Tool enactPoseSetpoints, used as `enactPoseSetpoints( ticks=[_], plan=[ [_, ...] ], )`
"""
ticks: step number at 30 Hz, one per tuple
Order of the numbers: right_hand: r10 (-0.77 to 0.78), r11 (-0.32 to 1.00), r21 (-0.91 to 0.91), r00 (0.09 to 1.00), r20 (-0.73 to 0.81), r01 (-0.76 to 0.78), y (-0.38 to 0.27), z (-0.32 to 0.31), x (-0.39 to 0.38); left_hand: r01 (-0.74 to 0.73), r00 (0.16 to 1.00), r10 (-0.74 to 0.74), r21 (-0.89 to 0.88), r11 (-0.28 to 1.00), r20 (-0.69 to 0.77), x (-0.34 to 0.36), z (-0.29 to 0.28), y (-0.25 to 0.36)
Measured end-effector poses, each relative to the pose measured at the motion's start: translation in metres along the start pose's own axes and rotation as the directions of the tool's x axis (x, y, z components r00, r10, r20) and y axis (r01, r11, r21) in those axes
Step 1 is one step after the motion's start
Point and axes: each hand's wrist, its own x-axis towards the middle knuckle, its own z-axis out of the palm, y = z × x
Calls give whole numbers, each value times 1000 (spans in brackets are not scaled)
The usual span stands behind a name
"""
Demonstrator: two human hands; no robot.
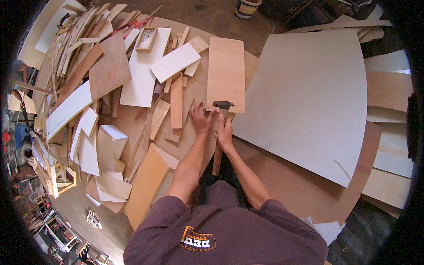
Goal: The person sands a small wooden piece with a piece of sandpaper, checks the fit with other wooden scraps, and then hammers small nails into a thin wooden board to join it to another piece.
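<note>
My right hand is wrapped round the wooden handle of a hammer. The dark hammer head lies over the near edge of a light brown rectangular board, and the handle points back toward my body. I cannot tell whether the head touches the board. At the board's near left corner is my left hand, its fingers apart and the thumb reaching toward the edge. Whether anything small is under those fingertips is hidden.
A large pale sheet covers the right side. To the left, offcuts and strips are heaped beside a white panel. A small wooden box with small bits inside sits on that panel. A bucket stands beyond the table.
</note>
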Motion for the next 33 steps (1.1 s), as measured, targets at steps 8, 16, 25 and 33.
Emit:
enactPoseSetpoints(
  ticks=[8,16,25,33],
  plan=[
    [-255,951,-205,963,-88,233,-6,-8,5,48,994,-55,74,996,98,2,-6,4],
    [-103,978,-177,993,53,111,3,-9,4,-157,976,94,338,928,195,7,3,-4],
    [114,977,168,988,104,-130,-28,-10,-12,-285,904,240,79,955,354,49,-19,-14],
    [214,954,170,957,197,-248,-25,-13,-12,-655,505,426,12,756,751,105,-29,-37]
  ],
)
